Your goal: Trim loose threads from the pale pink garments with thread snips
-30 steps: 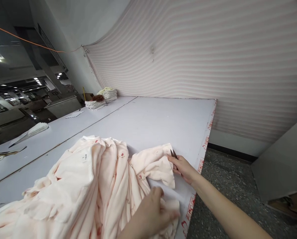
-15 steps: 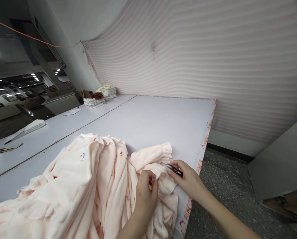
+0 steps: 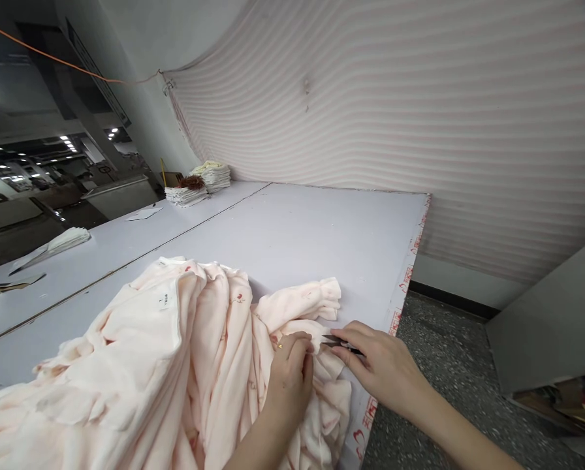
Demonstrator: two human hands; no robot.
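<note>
Pale pink garments [image 3: 214, 339] lie heaped along the near edge of the table, one with a small printed label by its white edging. My left hand [image 3: 290, 372] pinches the cloth of a sleeve on the right side of the heap; a gold ring shows on a finger. In my right hand [image 3: 378, 356] I grip small dark thread snips [image 3: 344, 344]. Their pointed blades face left, close to the cloth beside my left fingertips. Whether the blades touch the cloth I cannot tell.
The pale table [image 3: 316, 228] ends on the right at a red-printed edge strip [image 3: 404, 287]. Folded cloth stacks [image 3: 214, 176] stand at the far end. A striped sheet [image 3: 371, 98] hangs behind. A grey panel [image 3: 557, 313] stands over the speckled floor at right.
The snips' blades have moved closer to the left fingertips and now point more directly left. My left hand has turned slightly, bringing the ring into view.
</note>
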